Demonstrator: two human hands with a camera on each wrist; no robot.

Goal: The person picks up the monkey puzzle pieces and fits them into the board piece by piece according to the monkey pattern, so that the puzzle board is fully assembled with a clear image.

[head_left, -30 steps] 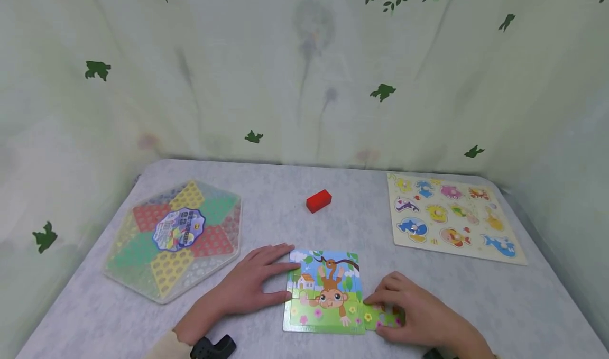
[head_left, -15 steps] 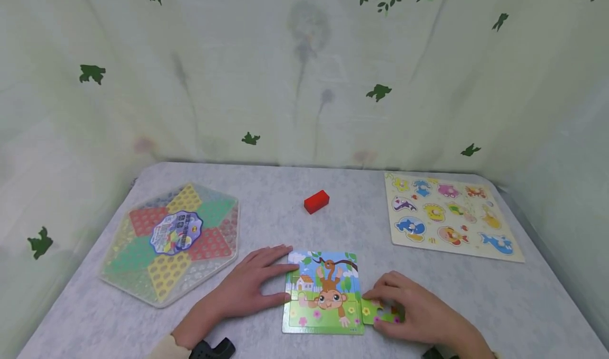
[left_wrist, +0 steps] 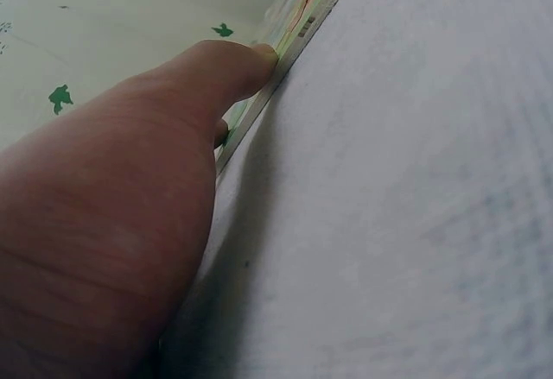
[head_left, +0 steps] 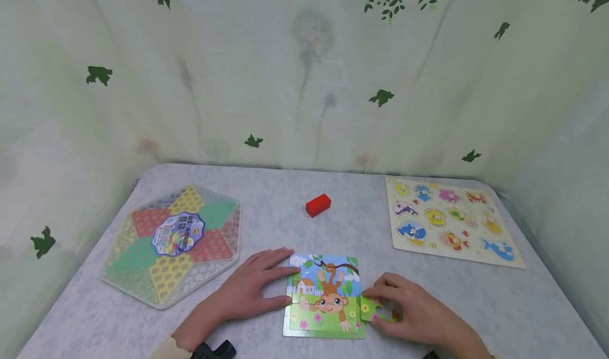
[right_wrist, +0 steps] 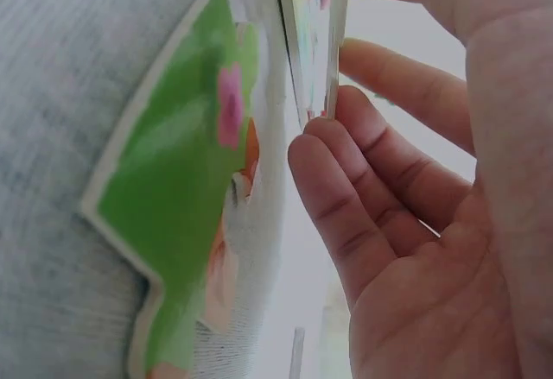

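Note:
A monkey picture puzzle (head_left: 328,322) lies in its tray near the table's front edge in the head view. My left hand (head_left: 257,286) rests along the tray's left side, fingers stretched out, thumb and fingertips on its edge; the left wrist view shows the thumb (left_wrist: 259,61) on that rim. At the tray's right edge my right hand (head_left: 416,309) pinches a green puzzle piece (head_left: 368,307) with a yellow flower. From the right wrist, a green piece with a pink flower (right_wrist: 173,163) appears on the cloth below the hand, with another piece partly behind it.
A hexagonal Chinese checkers board (head_left: 138,253) lies at the left. Farther back stands a red block (head_left: 318,205). An animal peg puzzle board (head_left: 433,247) lies at the back right, with a printed curtain (head_left: 276,73) behind the table.
The right hand has slid the green piece slightly left and away from the front, close against the tray's right edge. The left hand stays in place; the head view shifts a little.

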